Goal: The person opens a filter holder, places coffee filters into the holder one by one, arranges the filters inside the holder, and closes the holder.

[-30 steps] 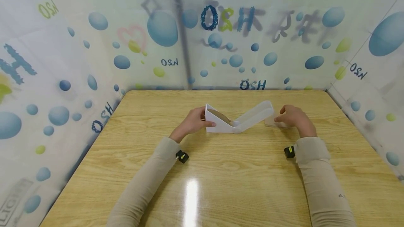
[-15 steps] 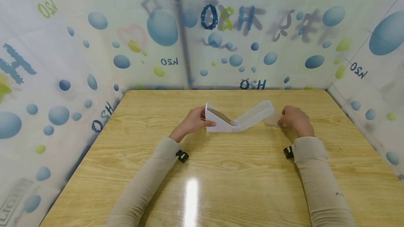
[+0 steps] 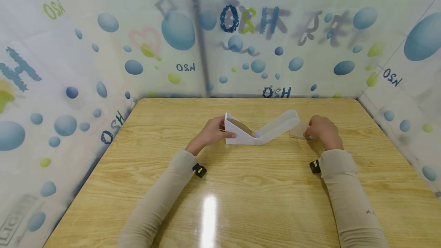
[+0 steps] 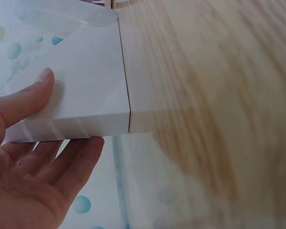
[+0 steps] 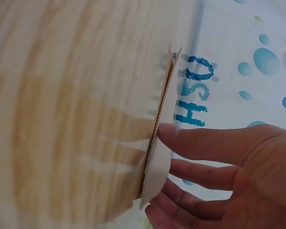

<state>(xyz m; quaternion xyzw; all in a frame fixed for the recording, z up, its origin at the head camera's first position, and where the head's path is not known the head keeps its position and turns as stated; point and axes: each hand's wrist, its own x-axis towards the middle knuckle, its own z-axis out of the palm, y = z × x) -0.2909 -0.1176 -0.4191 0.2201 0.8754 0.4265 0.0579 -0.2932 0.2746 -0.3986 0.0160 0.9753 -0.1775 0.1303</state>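
My left hand [image 3: 208,134] holds a white box [image 3: 236,136] by its left end. In the left wrist view my thumb lies on the broad white side of the box [image 4: 88,81], fingers against its narrow end. The box has a slanted opening with something brown inside, and its translucent lid [image 3: 278,126] is tipped back to the right. Right of the lid, my right hand [image 3: 324,131] pinches the edge of a flat beige card [image 3: 297,130] lying on the table. In the right wrist view the card [image 5: 158,174] shows a ridged edge and a thin brown layer beside it.
A glossy wood-grain table [image 3: 255,190] spans the view, with a bright light reflection near its front. Wall sheets [image 3: 220,60] printed with blue and green bubbles rise behind and at both sides. A small black device [image 3: 199,170] sits at each cuff.
Between one second and half a second ago, my right hand shifted slightly left and its fingers came down onto the beige card. My left hand and the box stay in place.
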